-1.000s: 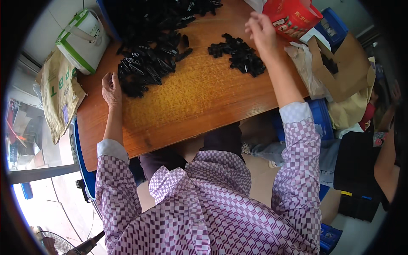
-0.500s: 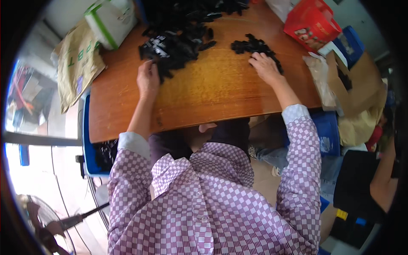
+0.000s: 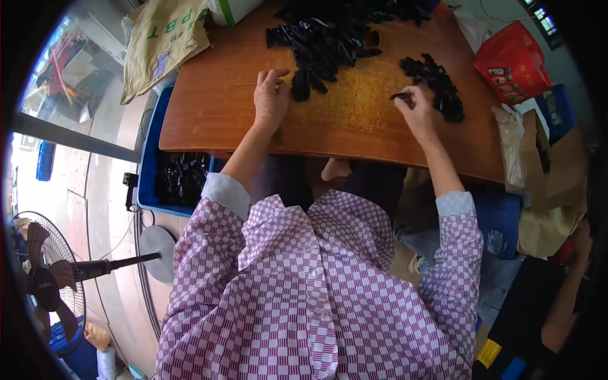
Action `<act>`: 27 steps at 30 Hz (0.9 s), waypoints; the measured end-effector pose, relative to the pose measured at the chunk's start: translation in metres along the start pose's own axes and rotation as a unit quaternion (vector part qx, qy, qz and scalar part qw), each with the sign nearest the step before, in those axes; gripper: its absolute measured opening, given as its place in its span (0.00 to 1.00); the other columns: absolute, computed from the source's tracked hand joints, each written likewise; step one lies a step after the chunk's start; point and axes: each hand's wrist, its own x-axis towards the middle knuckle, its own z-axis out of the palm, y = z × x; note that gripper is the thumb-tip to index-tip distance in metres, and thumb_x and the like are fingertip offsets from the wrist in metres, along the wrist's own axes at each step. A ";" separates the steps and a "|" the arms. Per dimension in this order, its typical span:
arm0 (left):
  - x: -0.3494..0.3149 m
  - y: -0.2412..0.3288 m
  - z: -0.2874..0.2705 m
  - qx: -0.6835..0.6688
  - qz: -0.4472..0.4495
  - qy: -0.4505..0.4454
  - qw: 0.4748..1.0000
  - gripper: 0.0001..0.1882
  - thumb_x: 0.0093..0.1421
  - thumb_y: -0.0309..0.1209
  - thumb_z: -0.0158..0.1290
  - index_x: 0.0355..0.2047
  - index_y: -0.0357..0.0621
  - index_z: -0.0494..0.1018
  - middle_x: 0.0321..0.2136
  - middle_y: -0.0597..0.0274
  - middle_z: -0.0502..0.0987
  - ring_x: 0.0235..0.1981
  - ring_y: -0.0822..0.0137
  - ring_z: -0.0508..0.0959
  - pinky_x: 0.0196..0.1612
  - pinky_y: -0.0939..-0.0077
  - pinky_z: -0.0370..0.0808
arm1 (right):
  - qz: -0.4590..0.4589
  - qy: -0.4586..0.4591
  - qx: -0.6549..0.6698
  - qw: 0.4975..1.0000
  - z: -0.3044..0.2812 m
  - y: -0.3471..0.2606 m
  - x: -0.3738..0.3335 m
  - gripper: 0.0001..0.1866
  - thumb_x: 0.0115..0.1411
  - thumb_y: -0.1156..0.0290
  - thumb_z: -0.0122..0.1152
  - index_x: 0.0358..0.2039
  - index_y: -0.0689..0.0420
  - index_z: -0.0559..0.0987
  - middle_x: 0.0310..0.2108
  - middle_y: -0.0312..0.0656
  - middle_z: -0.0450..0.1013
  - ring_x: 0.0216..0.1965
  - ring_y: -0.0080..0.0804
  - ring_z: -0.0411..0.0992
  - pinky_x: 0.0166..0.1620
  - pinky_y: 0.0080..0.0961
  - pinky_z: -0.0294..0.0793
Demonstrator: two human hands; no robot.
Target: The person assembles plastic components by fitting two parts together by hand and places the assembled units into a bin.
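Observation:
A big heap of small, long black plastic pieces [image 3: 323,44] lies on the wooden table [image 3: 215,101], running from its far edge toward the middle. Just left of the heap's near end is my left hand [image 3: 271,101], fingers apart and slightly curled, with nothing visible in them. My right hand [image 3: 418,115] pinches one slim dark plastic piece [image 3: 400,96] between thumb and fingers, over the table. To the right of that hand spreads a smaller pile of black pieces [image 3: 437,82]. The exact shape of the pieces is too small to make out.
Below the table's left side stands a blue bin [image 3: 147,183] of black pieces. A tan sack [image 3: 161,47] leans at the far left; a standing fan [image 3: 54,285] is lower left. At right are a red bag [image 3: 513,63], a cardboard box [image 3: 557,164] and another person's arm [image 3: 567,297].
The view has shifted, so the table sits higher and further right. My right hand has come off the smaller pile, now pinching one piece. My left hand's fingers have left the big heap.

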 end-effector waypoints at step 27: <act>-0.022 0.057 -0.025 0.155 0.142 -0.424 0.881 0.17 0.62 0.42 0.55 0.46 0.46 0.75 0.42 0.55 0.76 0.47 0.54 0.76 0.49 0.59 0.72 | -0.131 -0.115 -0.207 0.963 0.016 -0.008 -0.026 0.12 0.59 0.70 0.65 0.40 0.62 0.75 0.35 0.43 0.68 0.37 0.40 0.72 0.39 0.33 0.72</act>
